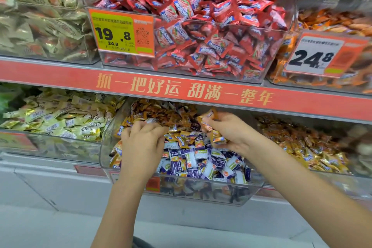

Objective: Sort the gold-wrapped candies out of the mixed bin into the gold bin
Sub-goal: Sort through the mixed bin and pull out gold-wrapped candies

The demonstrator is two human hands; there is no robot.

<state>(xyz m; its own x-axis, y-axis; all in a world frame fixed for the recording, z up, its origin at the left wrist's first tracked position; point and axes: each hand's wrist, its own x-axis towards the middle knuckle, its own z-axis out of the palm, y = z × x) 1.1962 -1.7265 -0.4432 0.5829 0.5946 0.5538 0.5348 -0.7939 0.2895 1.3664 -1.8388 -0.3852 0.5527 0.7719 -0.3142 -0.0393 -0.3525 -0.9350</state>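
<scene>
Reaching into the clear plastic mixed bin (112, 127), the left hand (141, 143) digs curled fingers among the gold-wrapped candies (161, 115) heaped behind the purple-and-white candies (201, 159), though I cannot tell whether it holds one. The right hand (227, 133) grips a small bunch of them. Light, crinkly and slick, they should lift best pinched across the pillow-shaped body; the gold bin (302, 143) sits just right.
</scene>
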